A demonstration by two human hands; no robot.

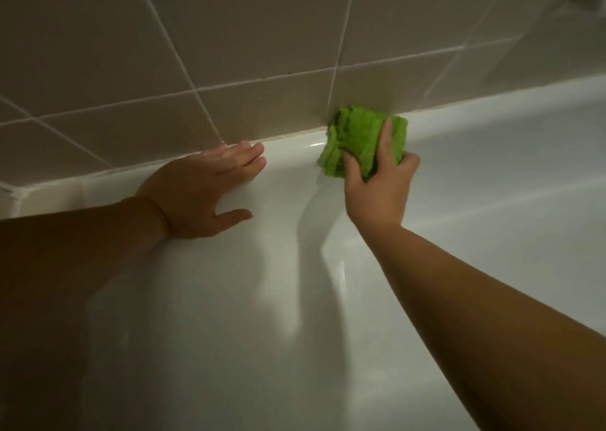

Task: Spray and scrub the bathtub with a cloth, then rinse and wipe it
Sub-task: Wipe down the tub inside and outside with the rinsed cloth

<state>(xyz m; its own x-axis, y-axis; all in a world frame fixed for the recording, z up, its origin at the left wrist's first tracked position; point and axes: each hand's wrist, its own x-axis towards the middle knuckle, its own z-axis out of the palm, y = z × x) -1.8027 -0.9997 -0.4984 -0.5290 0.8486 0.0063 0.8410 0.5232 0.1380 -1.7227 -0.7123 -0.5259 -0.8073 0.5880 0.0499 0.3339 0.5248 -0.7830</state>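
Gripping green cloth (364, 145) on bathtub (229, 299) rim, right hand (377, 188), left hand (203, 191) flat, tiled wall (229, 37)

- The right hand (377, 184), right of the frame's centre, grips a folded green cloth (360, 145), fingers curled round it, and presses it on the white bathtub (229, 299) rim where it meets the wall.
- The left hand (203, 191), left of centre, lies flat with straight fingers on the tub rim, thumb spread apart, well apart from the cloth.
- Beige wall tiles (229, 30) with pale grout lines fill the upper frame.
- Both bare forearms enter from the lower corners.
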